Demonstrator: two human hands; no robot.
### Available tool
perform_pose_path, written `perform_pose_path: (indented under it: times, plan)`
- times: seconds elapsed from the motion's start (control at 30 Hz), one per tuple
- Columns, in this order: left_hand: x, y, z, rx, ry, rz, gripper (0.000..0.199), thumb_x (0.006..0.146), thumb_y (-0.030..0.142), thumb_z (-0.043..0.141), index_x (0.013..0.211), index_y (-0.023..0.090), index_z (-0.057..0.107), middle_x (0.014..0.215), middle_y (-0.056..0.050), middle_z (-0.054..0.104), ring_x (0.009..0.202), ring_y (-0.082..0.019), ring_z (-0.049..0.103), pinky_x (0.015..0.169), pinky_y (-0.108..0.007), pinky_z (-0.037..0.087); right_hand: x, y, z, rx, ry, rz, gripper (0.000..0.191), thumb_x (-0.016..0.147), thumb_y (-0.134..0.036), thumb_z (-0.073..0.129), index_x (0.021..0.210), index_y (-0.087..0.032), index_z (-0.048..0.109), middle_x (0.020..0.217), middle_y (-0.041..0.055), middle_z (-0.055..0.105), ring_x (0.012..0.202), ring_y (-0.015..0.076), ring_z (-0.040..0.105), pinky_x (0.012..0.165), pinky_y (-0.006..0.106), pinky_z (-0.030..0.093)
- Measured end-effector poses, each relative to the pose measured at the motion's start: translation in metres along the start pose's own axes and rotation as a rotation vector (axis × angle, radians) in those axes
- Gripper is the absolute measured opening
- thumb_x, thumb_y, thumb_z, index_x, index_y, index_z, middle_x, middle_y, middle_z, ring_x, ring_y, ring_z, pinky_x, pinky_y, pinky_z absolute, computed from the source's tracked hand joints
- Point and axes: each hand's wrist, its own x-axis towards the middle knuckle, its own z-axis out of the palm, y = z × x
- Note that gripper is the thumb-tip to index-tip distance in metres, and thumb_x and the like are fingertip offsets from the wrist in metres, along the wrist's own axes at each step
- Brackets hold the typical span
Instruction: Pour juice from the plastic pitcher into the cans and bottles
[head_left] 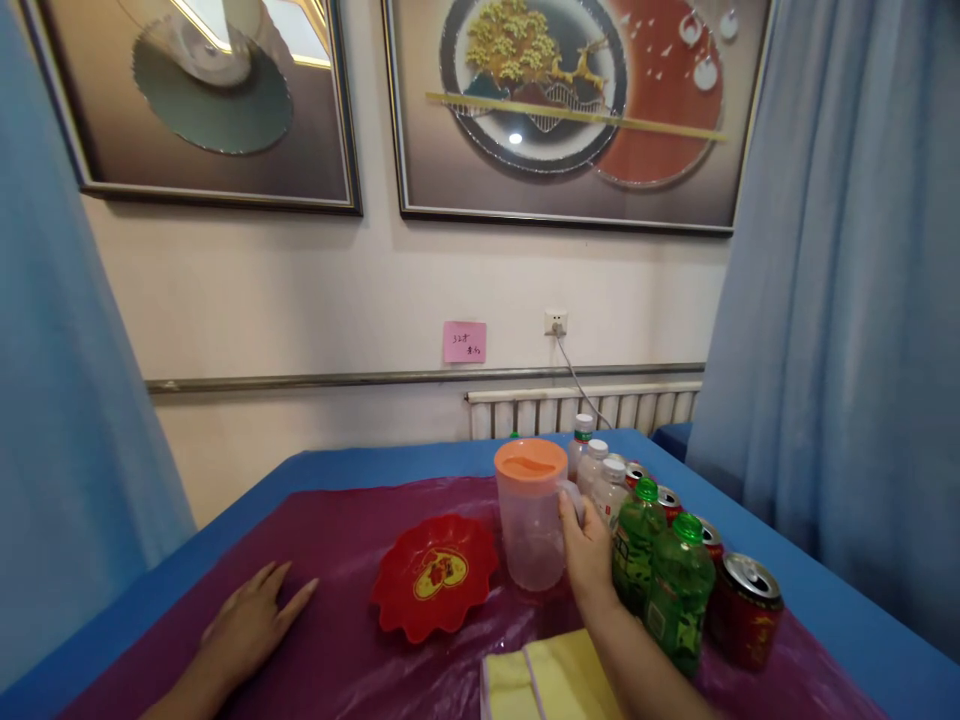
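Note:
My right hand (586, 545) is wrapped round the handle of a clear plastic pitcher (531, 535) with an orange lid (531, 462). The pitcher stands upright, and I cannot tell whether its base touches the purple plastic sheet (337, 530). Left of it lies a red scalloped plate (397, 590) with a yellow printed design in its middle. My left hand (253, 612) rests flat on the sheet with its fingers spread, left of the plate and holding nothing. A folded yellow towel (555, 680) lies at the front, partly hidden by my right forearm.
Right of the pitcher stand green bottles (679, 595), clear bottles with white caps (611, 487) and several red cans (750, 610), close to my right arm. Beneath the sheet is a blue cover (360, 460). Blue curtains (825, 300) hang at both sides; a radiator (645, 408) is behind.

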Motion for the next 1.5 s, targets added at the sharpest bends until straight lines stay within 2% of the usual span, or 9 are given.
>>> perform_pose_path:
  times: [0.1,0.17,0.3,0.43,0.5,0.57,0.67,0.77,1.5]
  plan:
    - [0.007,0.015,-0.020,0.046,0.076,0.022,0.084,0.072,0.060,0.040,0.129,0.002,0.061,0.144,-0.026,0.056,0.135,-0.041,0.050,0.114,-0.050,0.037,-0.003,0.009,-0.004,0.003,0.002,0.003,0.047,0.087,-0.061,0.056,0.071,-0.018,0.059,0.065,-0.0012,0.056,0.065,0.0161,0.049,0.063,0.027,0.041]
    - [0.009,0.050,-0.045,-0.001,0.175,0.117,0.070,0.075,0.056,0.042,0.125,0.011,0.063,0.138,-0.020,0.063,0.130,-0.038,0.056,0.111,-0.049,0.040,-0.006,0.013,-0.007,-0.013,0.017,0.002,0.047,0.087,-0.061,0.057,0.070,-0.018,0.060,0.064,-0.0017,0.055,0.063,0.0156,0.048,0.062,0.026,0.041]
    - [-0.001,0.175,-0.107,-0.218,0.236,0.529,0.045,0.090,0.051,0.045,0.117,0.021,0.066,0.120,-0.011,0.073,0.113,-0.030,0.064,0.100,-0.044,0.048,-0.009,0.015,-0.008,-0.025,0.022,-0.037,0.047,0.089,-0.061,0.055,0.070,-0.018,0.060,0.060,-0.0022,0.055,0.059,0.0153,0.048,0.059,0.025,0.040]
    - [-0.008,0.301,-0.149,-0.219,0.111,0.975,0.030,0.098,0.037,0.050,0.120,0.023,0.064,0.118,-0.008,0.072,0.108,-0.023,0.063,0.096,-0.038,0.047,-0.006,0.013,-0.007,-0.047,0.026,-0.075,0.046,0.092,-0.060,0.053,0.074,-0.018,0.062,0.062,0.0008,0.062,0.058,0.0166,0.052,0.057,0.026,0.041]
    - [-0.002,0.342,-0.156,-0.102,-0.001,1.111,0.024,0.095,0.031,0.058,0.117,0.024,0.065,0.115,-0.005,0.072,0.105,-0.022,0.062,0.094,-0.035,0.045,-0.005,0.013,-0.006,-0.059,0.017,-0.083,0.045,0.094,-0.059,0.051,0.078,-0.018,0.063,0.066,0.0028,0.066,0.059,0.0171,0.055,0.058,0.026,0.042]
    - [0.009,0.366,-0.157,-0.043,-0.057,1.182,0.018,0.090,0.030,0.066,0.107,0.024,0.069,0.106,-0.002,0.073,0.097,-0.020,0.063,0.087,-0.030,0.045,-0.004,0.013,-0.005,-0.087,0.010,-0.087,0.046,0.095,-0.059,0.048,0.079,-0.019,0.063,0.065,0.0032,0.067,0.057,0.0172,0.056,0.056,0.026,0.041]
    - [0.023,0.379,-0.154,0.026,-0.089,1.246,0.007,0.089,0.028,0.068,0.090,0.022,0.070,0.093,-0.001,0.072,0.086,-0.017,0.060,0.080,-0.027,0.041,-0.002,0.013,-0.003,-0.155,0.030,-0.105,0.048,0.095,-0.062,0.046,0.076,-0.020,0.062,0.062,0.0042,0.067,0.053,0.0181,0.055,0.054,0.027,0.038]
    - [0.027,0.380,-0.154,0.076,-0.092,1.269,0.009,0.092,0.025,0.062,0.085,0.022,0.066,0.084,0.001,0.069,0.081,-0.016,0.056,0.076,-0.027,0.038,-0.001,0.012,0.000,-0.222,0.052,-0.127,0.051,0.097,-0.062,0.041,0.077,-0.021,0.064,0.064,0.0075,0.069,0.056,0.0207,0.058,0.054,0.028,0.037]
    - [0.015,0.397,-0.157,0.266,-0.030,1.197,0.019,0.096,0.032,0.055,0.092,0.021,0.069,0.088,-0.005,0.072,0.080,-0.020,0.061,0.070,-0.031,0.037,0.000,0.008,-0.001,-0.314,0.046,-0.103,0.056,0.098,-0.063,0.035,0.078,-0.021,0.066,0.068,0.0116,0.072,0.061,0.0247,0.065,0.054,0.031,0.038]
